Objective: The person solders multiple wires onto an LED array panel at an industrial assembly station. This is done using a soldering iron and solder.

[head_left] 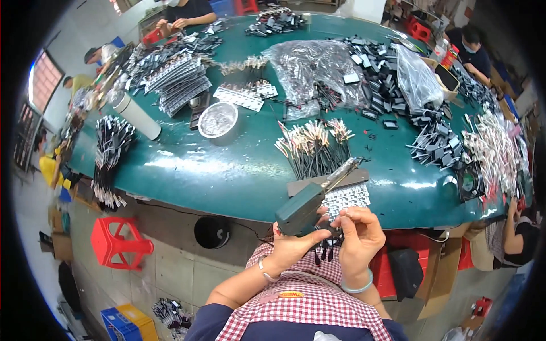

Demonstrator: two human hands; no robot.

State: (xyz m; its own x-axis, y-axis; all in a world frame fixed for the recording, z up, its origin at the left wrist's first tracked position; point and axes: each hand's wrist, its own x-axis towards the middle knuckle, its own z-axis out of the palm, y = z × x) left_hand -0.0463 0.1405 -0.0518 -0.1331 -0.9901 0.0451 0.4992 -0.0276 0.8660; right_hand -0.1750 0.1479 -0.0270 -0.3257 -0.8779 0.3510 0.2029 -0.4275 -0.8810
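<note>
- My left hand (293,250) is wrapped around the lower part of the gun (300,211), thumb lying toward my right; the hold looks firm, though the body hides some of the fingers.
- My right hand (361,241) is raised just beside it, thumb and forefinger drawn together; I can't tell whether something thin is between them.
- The gun is in front of my apron (307,318), at the near edge of the table (227,193), tilted so its metal nozzle (341,174) points up and away to my right, above the bar (301,185).
- I judge the gun to be hard, rigid plastic: not heavy, but enough to tire the wrist, and perhaps slick under a damp palm.
- The grip is where I'd take hold, palm right around it; the long nozzle would pull the front down if I pinched only the back.
- I'd keep my skin off the nozzle, since it could well be hot; nothing visible settles that.
- The white board (348,196) lies past my right fingertips, against the bar. It looks thin, stiff and light, so I'd take it by its edges and never bend it.
- The wires (313,146), bunched beyond the bar, should be light and limp; I'd lift them by their dark lengths, sparing the pale ends, which look easiest to damage.
- Dark plugs (324,253) hang between my hands; what carries them is hidden.
</note>
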